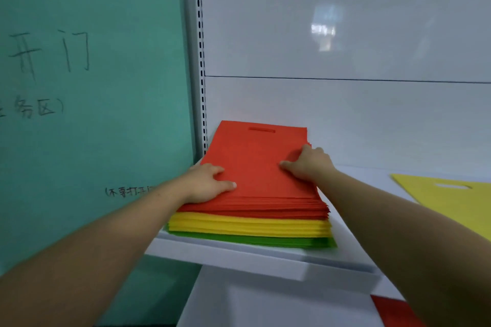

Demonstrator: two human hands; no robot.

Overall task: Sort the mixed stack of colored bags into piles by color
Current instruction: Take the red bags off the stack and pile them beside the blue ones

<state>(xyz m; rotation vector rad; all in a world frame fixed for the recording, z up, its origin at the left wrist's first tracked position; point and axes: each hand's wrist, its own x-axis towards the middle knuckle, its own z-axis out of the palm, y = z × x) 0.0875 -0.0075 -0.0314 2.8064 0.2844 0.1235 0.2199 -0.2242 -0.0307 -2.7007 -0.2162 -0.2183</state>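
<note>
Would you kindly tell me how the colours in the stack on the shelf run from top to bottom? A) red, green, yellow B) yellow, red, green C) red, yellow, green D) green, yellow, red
C: the red bags lie on top, the yellow bags under them, and the green bags at the bottom.

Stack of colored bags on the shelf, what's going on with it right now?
A person has both hands on the stack, which sits on a white shelf. The left hand holds the left edge of the red bags on top, and the right hand holds their right edge. Yellow bags lie beneath, green bags at the bottom. One loose yellow bag lies to the right, so sorting seems barely begun.
</note>
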